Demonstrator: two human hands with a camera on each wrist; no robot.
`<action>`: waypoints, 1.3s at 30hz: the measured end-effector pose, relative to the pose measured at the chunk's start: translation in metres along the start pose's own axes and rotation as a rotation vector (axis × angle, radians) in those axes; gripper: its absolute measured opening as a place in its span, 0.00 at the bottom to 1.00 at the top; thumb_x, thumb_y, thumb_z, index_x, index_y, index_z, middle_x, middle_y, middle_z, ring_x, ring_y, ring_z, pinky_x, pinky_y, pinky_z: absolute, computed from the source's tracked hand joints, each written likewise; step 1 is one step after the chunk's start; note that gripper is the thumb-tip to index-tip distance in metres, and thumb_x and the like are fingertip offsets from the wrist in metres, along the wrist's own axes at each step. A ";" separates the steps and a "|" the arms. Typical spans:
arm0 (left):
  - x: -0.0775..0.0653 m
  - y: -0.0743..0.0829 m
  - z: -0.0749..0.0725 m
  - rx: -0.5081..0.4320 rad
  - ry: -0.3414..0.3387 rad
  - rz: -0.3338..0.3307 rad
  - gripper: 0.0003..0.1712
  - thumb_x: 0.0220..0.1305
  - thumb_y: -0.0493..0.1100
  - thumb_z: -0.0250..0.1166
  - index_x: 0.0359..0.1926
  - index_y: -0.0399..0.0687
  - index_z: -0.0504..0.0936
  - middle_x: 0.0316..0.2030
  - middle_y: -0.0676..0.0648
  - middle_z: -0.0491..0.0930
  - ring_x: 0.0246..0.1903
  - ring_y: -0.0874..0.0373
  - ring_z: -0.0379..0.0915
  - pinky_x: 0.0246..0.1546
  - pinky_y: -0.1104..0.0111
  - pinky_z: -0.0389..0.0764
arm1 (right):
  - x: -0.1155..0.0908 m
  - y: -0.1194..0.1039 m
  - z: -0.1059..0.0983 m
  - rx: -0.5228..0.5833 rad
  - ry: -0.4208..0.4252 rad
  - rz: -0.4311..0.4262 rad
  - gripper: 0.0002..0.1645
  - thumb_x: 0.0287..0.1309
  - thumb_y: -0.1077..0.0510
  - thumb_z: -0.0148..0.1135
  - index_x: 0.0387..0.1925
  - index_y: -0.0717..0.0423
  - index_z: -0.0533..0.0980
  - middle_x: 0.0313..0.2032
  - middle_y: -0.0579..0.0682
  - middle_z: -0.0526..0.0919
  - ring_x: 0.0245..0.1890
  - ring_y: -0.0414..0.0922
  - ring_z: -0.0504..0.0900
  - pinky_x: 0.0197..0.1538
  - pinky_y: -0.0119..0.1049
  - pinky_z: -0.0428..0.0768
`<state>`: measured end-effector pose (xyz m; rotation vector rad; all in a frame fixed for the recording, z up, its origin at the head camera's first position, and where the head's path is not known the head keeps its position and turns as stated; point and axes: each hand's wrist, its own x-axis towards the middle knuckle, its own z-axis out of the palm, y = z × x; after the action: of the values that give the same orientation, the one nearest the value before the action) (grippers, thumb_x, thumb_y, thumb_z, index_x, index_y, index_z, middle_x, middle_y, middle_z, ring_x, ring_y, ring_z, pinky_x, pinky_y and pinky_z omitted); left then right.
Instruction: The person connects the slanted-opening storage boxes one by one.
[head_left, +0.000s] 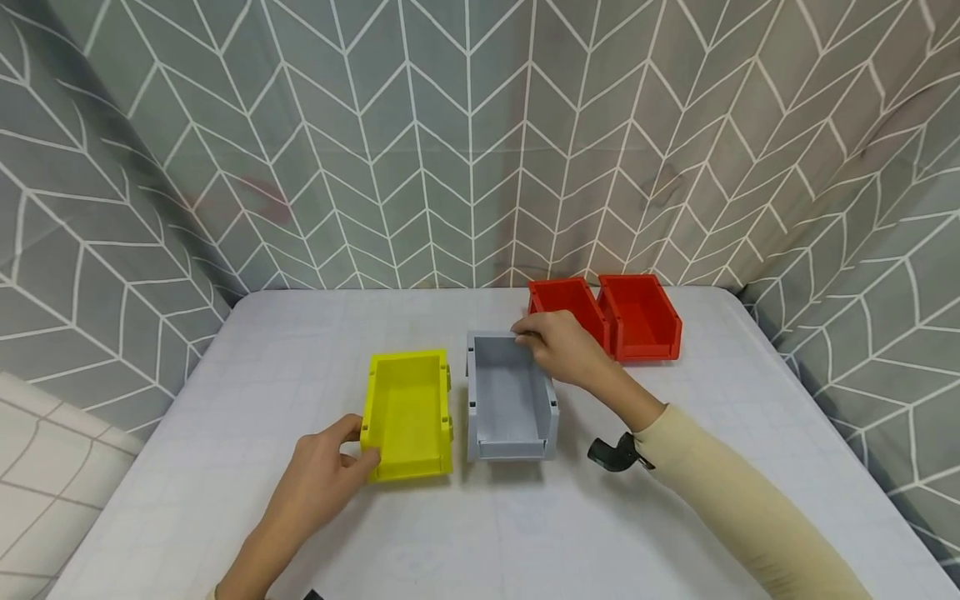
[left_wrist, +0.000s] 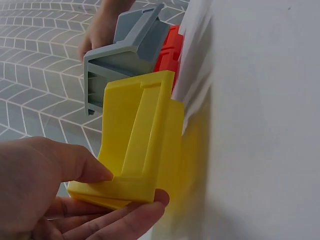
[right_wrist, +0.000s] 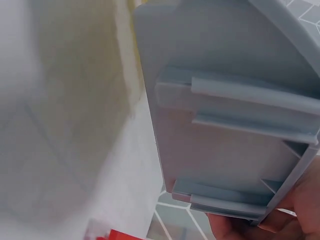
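My left hand (head_left: 327, 468) pinches the near left corner of a yellow storage bin (head_left: 409, 408), thumb on the rim and fingers beneath it in the left wrist view. A grey storage bin (head_left: 512, 398) is beside it on the right, a narrow gap between the two in the head view. With my right hand (head_left: 561, 346) I grip the grey bin's far right corner. Ridged rails (right_wrist: 250, 100) run along the grey bin's side in the right wrist view. Both bins have their open tops up.
Two red bins (head_left: 643, 321) stand side by side at the back right, the nearer-to-middle one partly behind my right hand. A white cloth covers the table (head_left: 300, 333). Patterned curtains (head_left: 450, 150) enclose its back and sides.
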<state>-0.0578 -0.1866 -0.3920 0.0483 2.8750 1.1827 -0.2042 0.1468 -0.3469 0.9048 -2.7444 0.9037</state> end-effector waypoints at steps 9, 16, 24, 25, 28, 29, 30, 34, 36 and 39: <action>-0.019 -0.004 0.006 -0.022 -0.034 -0.059 0.15 0.66 0.39 0.67 0.52 0.44 0.81 0.51 0.37 0.85 0.26 0.64 0.79 0.26 0.69 0.79 | -0.018 -0.005 0.007 0.019 -0.018 -0.008 0.11 0.65 0.69 0.68 0.48 0.67 0.86 0.41 0.57 0.89 0.39 0.51 0.88 0.46 0.46 0.87; -0.024 -0.003 0.014 -0.039 -0.047 -0.068 0.13 0.64 0.38 0.68 0.50 0.47 0.81 0.51 0.40 0.86 0.27 0.65 0.80 0.28 0.69 0.80 | -0.028 -0.011 0.009 0.015 -0.021 -0.007 0.10 0.64 0.68 0.69 0.46 0.67 0.87 0.40 0.55 0.90 0.40 0.51 0.88 0.46 0.45 0.87; -0.013 0.003 0.007 0.006 -0.106 -0.096 0.32 0.66 0.54 0.72 0.64 0.42 0.76 0.58 0.39 0.81 0.44 0.51 0.85 0.40 0.58 0.88 | -0.034 -0.019 0.001 0.031 0.001 -0.019 0.11 0.63 0.69 0.70 0.47 0.66 0.87 0.40 0.55 0.90 0.39 0.50 0.87 0.46 0.44 0.87; -0.011 0.003 0.006 0.006 -0.104 -0.080 0.37 0.68 0.57 0.71 0.68 0.42 0.73 0.61 0.38 0.79 0.48 0.48 0.84 0.42 0.57 0.87 | -0.033 -0.021 0.000 0.035 0.009 -0.025 0.11 0.63 0.69 0.70 0.47 0.66 0.87 0.40 0.55 0.90 0.38 0.49 0.87 0.46 0.44 0.87; -0.002 0.002 0.005 -0.010 -0.076 -0.011 0.42 0.75 0.58 0.63 0.79 0.43 0.61 0.70 0.36 0.70 0.58 0.41 0.79 0.49 0.52 0.85 | -0.030 -0.028 -0.002 0.039 0.017 -0.045 0.11 0.63 0.69 0.69 0.47 0.67 0.87 0.41 0.55 0.90 0.39 0.50 0.88 0.46 0.44 0.87; 0.001 0.001 0.005 -0.026 -0.072 0.014 0.42 0.77 0.57 0.61 0.81 0.44 0.56 0.73 0.36 0.66 0.60 0.39 0.77 0.51 0.51 0.84 | -0.029 -0.030 -0.002 0.039 0.017 -0.049 0.11 0.63 0.69 0.69 0.47 0.67 0.87 0.41 0.56 0.90 0.40 0.50 0.88 0.47 0.45 0.87; 0.003 0.000 0.006 -0.039 -0.067 0.039 0.42 0.79 0.55 0.59 0.82 0.46 0.53 0.74 0.36 0.64 0.62 0.38 0.75 0.52 0.50 0.83 | -0.027 -0.033 -0.002 0.037 0.015 -0.053 0.12 0.63 0.69 0.69 0.47 0.67 0.87 0.41 0.56 0.90 0.40 0.51 0.88 0.47 0.45 0.87; 0.009 -0.004 0.010 -0.076 -0.043 0.123 0.38 0.82 0.50 0.55 0.84 0.56 0.51 0.76 0.37 0.61 0.62 0.34 0.73 0.53 0.47 0.82 | -0.023 -0.039 -0.001 0.021 0.007 -0.047 0.12 0.63 0.68 0.70 0.48 0.67 0.87 0.42 0.57 0.90 0.42 0.52 0.88 0.49 0.46 0.86; 0.012 -0.005 0.013 -0.069 -0.016 0.160 0.35 0.82 0.48 0.56 0.83 0.56 0.56 0.76 0.38 0.62 0.61 0.34 0.75 0.51 0.46 0.83 | -0.023 -0.039 0.001 0.014 0.003 -0.040 0.12 0.63 0.68 0.70 0.48 0.67 0.87 0.42 0.56 0.90 0.43 0.52 0.88 0.49 0.46 0.86; 0.015 -0.006 0.015 -0.050 0.024 0.184 0.32 0.81 0.47 0.56 0.81 0.53 0.61 0.75 0.40 0.65 0.58 0.37 0.77 0.49 0.48 0.84 | -0.023 -0.038 0.003 0.017 -0.004 -0.023 0.12 0.63 0.68 0.70 0.49 0.66 0.87 0.43 0.56 0.90 0.43 0.51 0.88 0.49 0.45 0.86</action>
<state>-0.0721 -0.1797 -0.4075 0.3058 2.9121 1.2917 -0.1635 0.1326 -0.3363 0.9395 -2.7285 0.9232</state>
